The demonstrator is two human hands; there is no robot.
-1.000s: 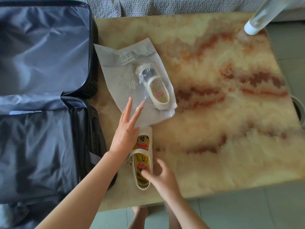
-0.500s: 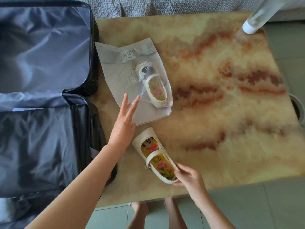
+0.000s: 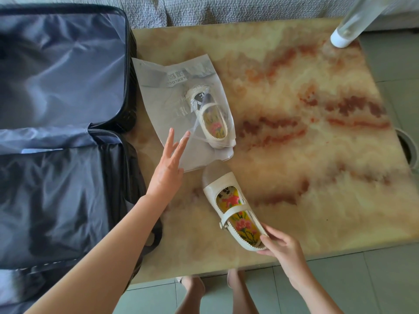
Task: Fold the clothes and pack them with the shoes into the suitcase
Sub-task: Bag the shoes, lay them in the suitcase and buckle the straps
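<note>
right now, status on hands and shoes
Left hand open over plastic bag, near edge. Right hand grips loose shoe at heel. Other shoe inside bag. Nothing between loose shoe and bag.

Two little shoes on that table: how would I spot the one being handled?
Start at the marbled table, right of the open suitcase. Near its front edge is a cream strap shoe, heel pinched by the right hand. Unlike its twin, it is bare, not inside the clear plastic bag.
</note>
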